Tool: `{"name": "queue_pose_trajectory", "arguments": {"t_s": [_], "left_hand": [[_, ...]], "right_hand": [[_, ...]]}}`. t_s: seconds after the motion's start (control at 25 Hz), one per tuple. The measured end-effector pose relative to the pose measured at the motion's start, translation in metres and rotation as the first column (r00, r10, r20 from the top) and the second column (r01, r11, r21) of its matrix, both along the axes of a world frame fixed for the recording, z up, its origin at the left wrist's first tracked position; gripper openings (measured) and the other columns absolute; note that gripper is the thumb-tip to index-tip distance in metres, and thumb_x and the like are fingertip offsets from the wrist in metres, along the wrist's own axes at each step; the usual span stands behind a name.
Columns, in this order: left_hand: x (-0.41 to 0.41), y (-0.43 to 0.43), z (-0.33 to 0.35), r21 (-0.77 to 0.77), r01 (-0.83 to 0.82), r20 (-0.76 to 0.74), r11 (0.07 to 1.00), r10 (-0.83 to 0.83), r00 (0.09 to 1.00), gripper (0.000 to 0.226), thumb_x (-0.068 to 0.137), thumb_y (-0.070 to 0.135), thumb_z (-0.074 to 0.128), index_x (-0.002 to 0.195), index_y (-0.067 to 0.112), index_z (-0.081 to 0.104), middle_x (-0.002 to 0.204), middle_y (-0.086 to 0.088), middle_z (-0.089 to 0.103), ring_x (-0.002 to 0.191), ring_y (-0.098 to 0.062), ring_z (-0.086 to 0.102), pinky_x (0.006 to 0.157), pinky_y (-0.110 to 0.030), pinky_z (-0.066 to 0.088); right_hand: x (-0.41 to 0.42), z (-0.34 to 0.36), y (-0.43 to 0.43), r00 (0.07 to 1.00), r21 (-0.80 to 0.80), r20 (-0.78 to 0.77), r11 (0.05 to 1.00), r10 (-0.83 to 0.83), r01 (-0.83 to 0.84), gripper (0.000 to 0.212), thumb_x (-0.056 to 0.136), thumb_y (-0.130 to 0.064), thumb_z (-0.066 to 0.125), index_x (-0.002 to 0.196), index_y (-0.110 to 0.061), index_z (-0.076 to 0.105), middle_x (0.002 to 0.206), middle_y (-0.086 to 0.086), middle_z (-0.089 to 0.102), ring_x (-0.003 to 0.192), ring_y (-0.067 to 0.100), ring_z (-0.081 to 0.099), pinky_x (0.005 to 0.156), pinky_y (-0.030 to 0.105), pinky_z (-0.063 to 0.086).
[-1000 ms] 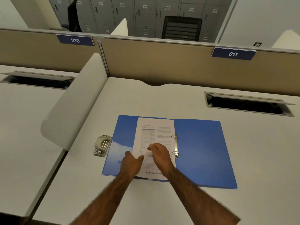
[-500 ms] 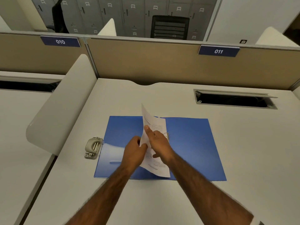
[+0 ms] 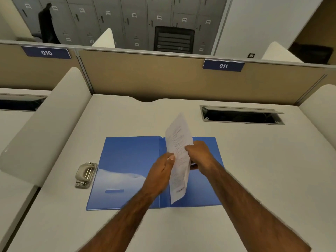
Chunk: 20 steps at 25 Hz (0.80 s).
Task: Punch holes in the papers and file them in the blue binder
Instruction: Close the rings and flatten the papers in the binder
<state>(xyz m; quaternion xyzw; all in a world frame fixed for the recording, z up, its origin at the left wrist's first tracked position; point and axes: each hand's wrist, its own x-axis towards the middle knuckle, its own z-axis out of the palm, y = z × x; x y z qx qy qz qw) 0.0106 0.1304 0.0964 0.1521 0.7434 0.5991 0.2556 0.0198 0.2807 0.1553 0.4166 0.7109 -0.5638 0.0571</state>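
The blue binder point(image 3: 127, 160) lies open and flat on the white desk. Above its right half, the printed papers point(image 3: 179, 142) stand almost on edge, tilted upward. My left hand point(image 3: 161, 171) pinches their left edge with thumb and fingers. My right hand point(image 3: 199, 155) grips them from the right side, fingers behind the sheets. The binder's rings are hidden behind the papers and hands. A grey metal hole punch point(image 3: 85, 175) sits on the desk just left of the binder's left cover.
A white curved divider point(image 3: 47, 120) borders the desk on the left, another point(image 3: 320, 113) on the right. An open cable tray slot point(image 3: 241, 116) lies at the back right. A tan partition point(image 3: 145, 77) with label 011 closes the far edge.
The papers lay flat on the binder's rings a second ago; both hands have since lifted them to a near-vertical tilt over the right half. The view shifted so the binder sits further right.
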Motion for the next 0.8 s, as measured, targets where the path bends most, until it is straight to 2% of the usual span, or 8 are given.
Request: {"name": "queue_pose_trajectory", "arguments": {"t_s": [0.08,0.12,0.16,0.24,0.32,0.44,0.52,0.8], "left_hand": [[-0.001,0.013,-0.024,-0.197,0.048,-0.112,0.979,-0.072,0.991,0.068,0.085,0.076,0.036,0.141,0.037,0.037,0.144,0.008,0.048,0.12,-0.013,0.057,0.091,-0.04,0.054],[-0.001,0.022,-0.033,-0.348,0.057,-0.183,0.936,-0.127,0.975,0.075,0.085,0.079,0.03,0.148,0.037,0.027,0.155,0.008,0.035,0.132,-0.018,0.047,0.102,-0.05,0.046],[-0.001,0.03,-0.042,-0.466,0.062,-0.241,0.882,-0.194,0.951,0.079,0.086,0.078,0.025,0.152,0.034,0.018,0.161,0.007,0.023,0.141,-0.021,0.035,0.112,-0.053,0.035],[0.004,0.046,-0.054,-0.585,0.085,-0.297,0.806,-0.311,0.902,0.082,0.088,0.075,0.017,0.156,0.029,0.004,0.165,0.004,0.009,0.15,-0.022,0.015,0.121,-0.05,0.014],[0.007,0.06,-0.063,-0.633,0.091,-0.313,0.769,-0.362,0.878,0.084,0.088,0.075,0.012,0.156,0.029,-0.003,0.166,0.003,0.002,0.152,-0.023,0.004,0.123,-0.048,0.0],[0.01,0.076,-0.073,-0.691,0.053,-0.322,0.721,-0.374,0.87,0.085,0.088,0.076,0.011,0.155,0.029,-0.008,0.165,0.002,-0.007,0.152,-0.024,-0.002,0.119,-0.045,-0.008],[0.012,0.083,-0.079,-0.715,0.056,-0.322,0.697,-0.399,0.858,0.085,0.089,0.076,0.012,0.155,0.028,-0.01,0.165,0.002,-0.012,0.152,-0.024,-0.006,0.118,-0.043,-0.011],[0.012,0.092,-0.093,-0.797,0.055,-0.312,0.601,-0.487,0.816,0.086,0.089,0.076,0.012,0.155,0.027,-0.011,0.163,0.001,-0.019,0.151,-0.025,-0.015,0.121,-0.046,-0.011]], "right_hand": [[0.013,0.0,0.018,1.0,-0.001,-0.025,1.0,-0.018,0.018,0.021,0.094,-0.013,0.048,0.104,-0.013,0.067,0.097,0.013,0.074,0.081,0.03,0.073,0.063,0.04,0.063],[0.02,0.001,0.027,0.999,-0.019,-0.031,1.0,-0.025,0.024,0.021,0.095,-0.013,0.049,0.1,-0.015,0.068,0.093,0.011,0.075,0.08,0.029,0.073,0.065,0.04,0.063],[0.025,0.001,0.036,0.999,-0.041,-0.031,0.999,-0.032,0.031,0.02,0.095,-0.014,0.049,0.096,-0.016,0.069,0.09,0.01,0.075,0.08,0.028,0.073,0.066,0.04,0.062],[0.033,-0.004,0.052,0.998,-0.091,-0.013,0.994,-0.056,0.054,0.019,0.097,-0.015,0.049,0.09,-0.017,0.066,0.09,0.009,0.074,0.081,0.027,0.07,0.066,0.037,0.058],[0.038,-0.016,0.068,0.994,-0.132,-0.013,0.986,-0.105,0.102,0.016,0.098,-0.014,0.051,0.092,-0.014,0.066,0.094,0.01,0.072,0.083,0.027,0.069,0.068,0.037,0.057],[0.044,-0.04,0.086,0.984,-0.163,0.002,0.971,-0.178,0.176,0.017,0.098,-0.014,0.054,0.106,-0.005,0.066,0.103,0.014,0.071,0.089,0.03,0.069,0.072,0.039,0.057],[0.048,-0.055,0.095,0.978,-0.173,0.016,0.963,-0.206,0.205,0.017,0.097,-0.014,0.055,0.109,-0.004,0.064,0.105,0.015,0.07,0.089,0.031,0.068,0.068,0.038,0.056],[0.049,-0.098,0.111,0.975,-0.118,0.079,0.97,-0.206,0.214,0.02,0.094,-0.016,0.053,0.102,-0.002,0.065,0.105,0.02,0.071,0.097,0.039,0.069,0.09,0.052,0.057]]}}
